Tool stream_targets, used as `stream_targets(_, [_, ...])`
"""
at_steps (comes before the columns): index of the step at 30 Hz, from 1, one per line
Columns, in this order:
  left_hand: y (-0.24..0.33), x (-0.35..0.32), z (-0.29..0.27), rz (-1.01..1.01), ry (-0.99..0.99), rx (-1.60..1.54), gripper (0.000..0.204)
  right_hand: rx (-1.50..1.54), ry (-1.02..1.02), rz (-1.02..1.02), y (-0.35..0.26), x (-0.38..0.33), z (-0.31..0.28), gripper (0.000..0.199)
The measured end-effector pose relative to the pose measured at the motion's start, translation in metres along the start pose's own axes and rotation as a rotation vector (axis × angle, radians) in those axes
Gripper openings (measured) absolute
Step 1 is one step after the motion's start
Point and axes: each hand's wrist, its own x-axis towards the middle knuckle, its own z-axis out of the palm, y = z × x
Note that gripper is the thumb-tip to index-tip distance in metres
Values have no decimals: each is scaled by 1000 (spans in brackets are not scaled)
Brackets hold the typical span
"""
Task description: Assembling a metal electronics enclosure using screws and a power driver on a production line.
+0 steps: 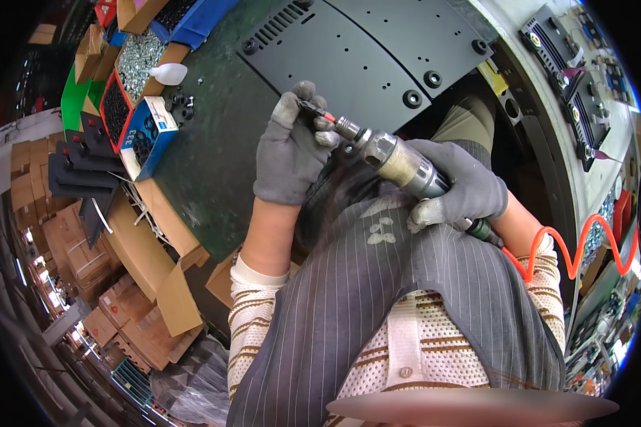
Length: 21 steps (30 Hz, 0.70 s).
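Note:
Both hands wear grey work gloves. My right hand point(463, 181) is wrapped round the body of a pneumatic screwdriver point(399, 164), whose front end points up and to the left. A coiled orange air hose point(573, 249) runs from its rear. At its tip, my left hand point(292, 142) pinches a small dark part point(310, 107) between thumb and fingers, close to the red end of the bit; its exact kind is too small to tell. Beyond the hands lie black metal panels point(335, 53) with holes and round black feet point(412, 99) near their edges.
To the left stand a blue-and-white box point(152, 128) of black rings, a red bin point(114, 110) of dark small parts, and a carton of silvery screws point(141, 60). A white bottle point(169, 74) lies beside them. Black slotted parts point(587, 117) rest on the pale surface at right.

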Motion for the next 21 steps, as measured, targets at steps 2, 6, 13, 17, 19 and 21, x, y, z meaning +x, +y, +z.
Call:
stream_targets(2, [-3, 1, 4, 20, 42, 15, 25, -2, 5, 4, 3, -3, -2, 78])
stream_targets(6, [-6, 1, 14, 107, 125, 255, 24, 43, 2, -35, 7, -8, -5, 65])
stream_targets(13, [-20, -21, 24, 236, 308, 768, 27, 18, -26, -85, 17, -7, -7, 67])
stream_targets(17, [-32, -63, 1, -191, 157, 1451, 50, 56, 27, -152, 21, -15, -19, 72])
stream_targets(19, [-52, -72, -24, -237, 300, 1939, 47, 62, 34, -92, 21, -18, -25, 78])
stream_targets(21, [-68, -70, -50, -230, 407, 2154, 45, 70, 69, -101, 22, -20, -29, 78])
